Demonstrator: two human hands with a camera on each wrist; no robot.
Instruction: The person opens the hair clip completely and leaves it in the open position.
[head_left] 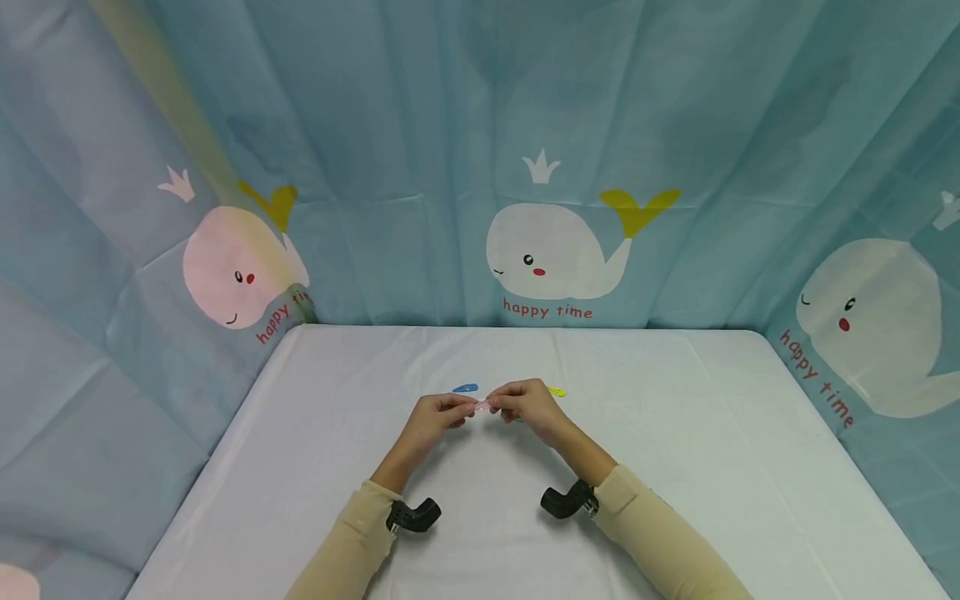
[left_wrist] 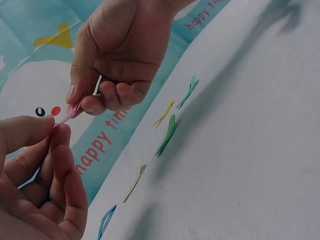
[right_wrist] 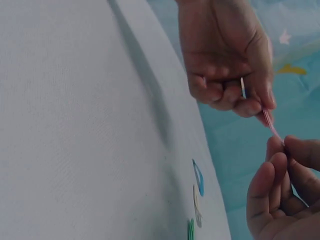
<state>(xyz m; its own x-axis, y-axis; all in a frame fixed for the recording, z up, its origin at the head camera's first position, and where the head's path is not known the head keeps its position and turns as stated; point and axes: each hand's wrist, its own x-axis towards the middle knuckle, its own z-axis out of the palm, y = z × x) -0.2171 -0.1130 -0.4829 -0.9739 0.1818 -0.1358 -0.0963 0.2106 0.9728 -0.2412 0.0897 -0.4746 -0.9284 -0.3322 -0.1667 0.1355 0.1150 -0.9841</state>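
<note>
- While both hands met near the middle of the table (head_left: 675,442), the pink clip (head_left: 482,406) sat between them, held up off the cloth.
- Left hand (head_left: 440,414): thumb and forefinger closed in a pinch on one end of the pink clip; other fingers loosely curled.
- Right hand (head_left: 528,402): same deal on the opposite end, thumb against forefinger, remaining fingers bent in toward the palm.
- Only a short stretch of pink showed between the fingertips (the rest was covered by fingers); fingertips of the two hands were close together.
- Blue clip (head_left: 466,387) lay on the table just beyond the left hand.
- Yellow clip (head_left: 556,391) lay just beyond the right hand, partly hidden by it in the head view.
- Left wrist view gave the loose row: teal clip (left_wrist: 187,92) at one end, then yellow, green clip (left_wrist: 166,135), cream clip (left_wrist: 135,183), and blue at the other end.
- Both arms wore beige sleeves (head_left: 348,537), with a black wrist camera (head_left: 417,516) at each cuff.
- Behind the table hung a blue curtain (head_left: 420,125) printed with white whales (head_left: 551,250) and "happy time" in red.
</note>
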